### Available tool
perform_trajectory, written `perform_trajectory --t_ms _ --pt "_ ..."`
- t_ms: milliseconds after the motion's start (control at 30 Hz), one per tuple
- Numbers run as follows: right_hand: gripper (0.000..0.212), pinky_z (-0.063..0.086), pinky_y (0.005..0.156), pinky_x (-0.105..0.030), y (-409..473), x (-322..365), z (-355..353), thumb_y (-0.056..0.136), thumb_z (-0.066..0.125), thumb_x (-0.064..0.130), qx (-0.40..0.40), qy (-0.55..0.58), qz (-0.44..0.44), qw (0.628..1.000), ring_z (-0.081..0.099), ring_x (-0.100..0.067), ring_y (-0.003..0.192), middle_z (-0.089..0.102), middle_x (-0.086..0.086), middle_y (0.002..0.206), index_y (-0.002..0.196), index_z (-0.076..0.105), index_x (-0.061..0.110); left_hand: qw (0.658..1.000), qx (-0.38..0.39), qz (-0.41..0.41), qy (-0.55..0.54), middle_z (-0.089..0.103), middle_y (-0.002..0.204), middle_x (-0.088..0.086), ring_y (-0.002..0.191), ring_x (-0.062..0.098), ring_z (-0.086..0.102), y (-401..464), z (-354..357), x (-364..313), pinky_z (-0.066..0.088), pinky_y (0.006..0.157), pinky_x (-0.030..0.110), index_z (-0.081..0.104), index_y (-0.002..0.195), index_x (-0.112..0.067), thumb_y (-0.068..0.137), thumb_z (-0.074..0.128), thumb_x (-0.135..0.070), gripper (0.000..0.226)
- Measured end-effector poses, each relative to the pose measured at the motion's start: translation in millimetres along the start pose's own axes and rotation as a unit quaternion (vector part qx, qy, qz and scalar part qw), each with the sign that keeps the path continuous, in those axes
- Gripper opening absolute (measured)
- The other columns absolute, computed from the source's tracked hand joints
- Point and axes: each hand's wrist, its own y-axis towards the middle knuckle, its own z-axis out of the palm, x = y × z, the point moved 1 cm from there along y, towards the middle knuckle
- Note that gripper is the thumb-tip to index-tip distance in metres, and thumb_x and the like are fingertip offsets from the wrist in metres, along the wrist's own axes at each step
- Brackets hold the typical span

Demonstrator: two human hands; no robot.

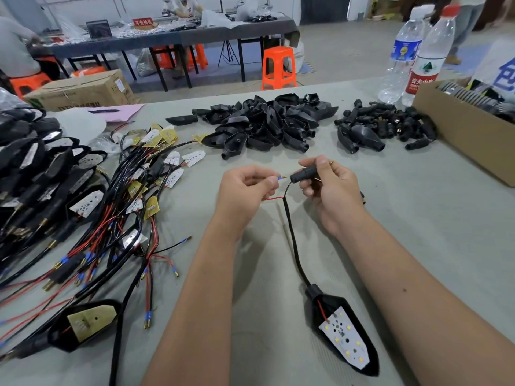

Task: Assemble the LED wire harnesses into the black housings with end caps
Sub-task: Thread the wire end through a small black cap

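Note:
My left hand (245,188) pinches a red wire whose blue-sleeved brass terminal (281,177) points right, toward the open mouth of a black end cap (302,174). My right hand (330,188) grips that cap; a brass tip pokes out past its far end. The harness's black cable (291,235) runs down from the cap's mouth to a black housing (334,310) lying on the table between my forearms, with its white LED board (344,339) facing up.
Loose harnesses with LED boards (133,196) and finished units (33,174) cover the left side of the grey table (418,218). Empty black housings (267,123) and end caps (387,126) are piled at the back. A cardboard box (457,132) and two water bottles (418,51) stand at the right.

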Motion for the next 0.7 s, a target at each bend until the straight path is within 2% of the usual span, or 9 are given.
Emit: perform_trajectory --t_ms 167,333,533,633,700 --pt "0.036 0.043 0.049 -0.02 2.1 -0.2 -2.0 0.112 0.042 0.02 0.008 0.026 0.022 0.999 0.055 -0.013 0.056 0.064 -0.024 0.089 0.096 0.069 0.001 0.999 0.011 0.018 0.03 0.074 0.072 0.002 0.067 0.01 0.067 -0.2 8.6 3.0 0.057 0.071 0.022 0.077 0.08 -0.021 0.091 0.071 -0.001 0.024" --pt "0.036 0.046 0.05 -0.021 3.6 -0.6 -5.0 0.111 0.045 0.023 0.019 0.027 0.036 0.999 0.058 -0.013 0.057 0.071 -0.015 0.083 0.097 0.071 0.002 0.999 -0.005 0.032 0.027 0.075 0.074 -0.001 0.068 0.01 0.069 -1.7 14.7 0.2 0.056 0.068 0.021 0.077 0.083 -0.02 0.092 0.071 -0.003 0.02" --pt "0.033 0.05 0.055 -0.021 1.6 0.3 -3.5 0.11 0.048 0.023 0.016 0.018 0.022 0.999 0.059 -0.012 0.058 0.069 -0.01 0.075 0.097 0.072 0.005 0.991 -0.106 0.046 0.072 0.075 0.07 0.001 0.069 0.022 0.073 -6.0 24.4 -1.8 0.062 0.073 0.037 0.074 0.078 -0.021 0.085 0.081 -0.012 0.013" --pt "0.033 0.051 0.056 -0.021 0.5 0.0 -1.4 0.111 0.047 0.022 -0.008 -0.006 0.002 1.0 0.056 -0.012 0.055 0.066 -0.007 0.067 0.097 0.072 0.006 0.992 -0.094 0.031 0.077 0.075 0.07 0.0 0.071 0.02 0.072 -8.4 31.0 -2.8 0.058 0.074 0.035 0.074 0.077 -0.022 0.086 0.08 -0.015 0.013" --pt "0.033 0.051 0.056 -0.021 0.7 0.4 -1.1 0.111 0.047 0.021 -0.032 0.003 -0.003 0.999 0.056 -0.012 0.055 0.066 -0.008 0.068 0.097 0.072 0.005 0.996 -0.072 0.019 0.052 0.072 0.068 -0.007 0.066 0.01 0.064 -9.4 33.9 -3.1 0.053 0.07 0.026 0.079 0.082 -0.02 0.091 0.075 -0.017 0.01"
